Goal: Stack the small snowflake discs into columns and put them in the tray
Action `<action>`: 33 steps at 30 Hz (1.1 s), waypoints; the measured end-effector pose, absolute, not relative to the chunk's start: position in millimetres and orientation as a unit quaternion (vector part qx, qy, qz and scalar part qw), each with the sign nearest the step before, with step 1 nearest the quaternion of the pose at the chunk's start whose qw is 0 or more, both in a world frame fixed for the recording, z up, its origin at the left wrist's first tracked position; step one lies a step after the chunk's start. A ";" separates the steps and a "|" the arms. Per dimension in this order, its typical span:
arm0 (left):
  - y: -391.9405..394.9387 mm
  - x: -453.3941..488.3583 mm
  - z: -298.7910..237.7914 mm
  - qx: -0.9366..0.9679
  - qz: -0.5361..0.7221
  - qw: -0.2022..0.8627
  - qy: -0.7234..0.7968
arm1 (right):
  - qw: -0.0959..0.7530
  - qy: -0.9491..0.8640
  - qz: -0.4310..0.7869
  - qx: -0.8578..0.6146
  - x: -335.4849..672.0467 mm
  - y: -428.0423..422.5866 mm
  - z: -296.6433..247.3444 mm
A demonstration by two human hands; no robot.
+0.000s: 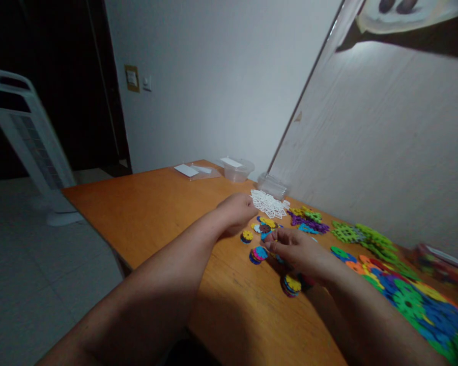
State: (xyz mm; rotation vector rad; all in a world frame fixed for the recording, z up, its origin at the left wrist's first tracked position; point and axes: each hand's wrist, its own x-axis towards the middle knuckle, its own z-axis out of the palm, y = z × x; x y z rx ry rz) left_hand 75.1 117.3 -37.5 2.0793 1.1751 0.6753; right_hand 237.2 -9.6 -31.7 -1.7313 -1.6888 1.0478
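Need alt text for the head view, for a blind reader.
Two bare hands work on an orange wooden table: the left hand lies beside a white pile of plastic discs, the right hand among small coloured discs. A wide spread of discs lies further right; a tower fan stands left.

Discs (pixel 265 229) on table (pixel 156 213), tub (pixel 236 170) behind

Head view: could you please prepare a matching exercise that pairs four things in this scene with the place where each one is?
Things:
1. white pieces
2. green pile
3. clear tub
4. tower fan

Places:
A. on the floor, left of the table
B. at the table's far end
C. right beside the left hand
D. to the right of the right hand

Pairs: 1-C, 2-D, 3-B, 4-A
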 end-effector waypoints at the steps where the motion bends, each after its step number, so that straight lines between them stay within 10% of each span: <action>1: 117.4 74.8 -37.4 0.800 0.261 0.312 0.442 | 0.235 -0.638 0.362 -0.638 236.4 -11.4 -30.0; 12: 122.3 75.7 -44.8 0.817 0.304 0.275 0.406 | 0.052 -0.731 0.127 -0.669 219.3 -17.6 -20.6; 33: 130.8 77.3 -53.6 0.812 0.308 0.280 0.408 | 0.183 -0.708 0.153 -0.665 257.7 -15.2 -11.7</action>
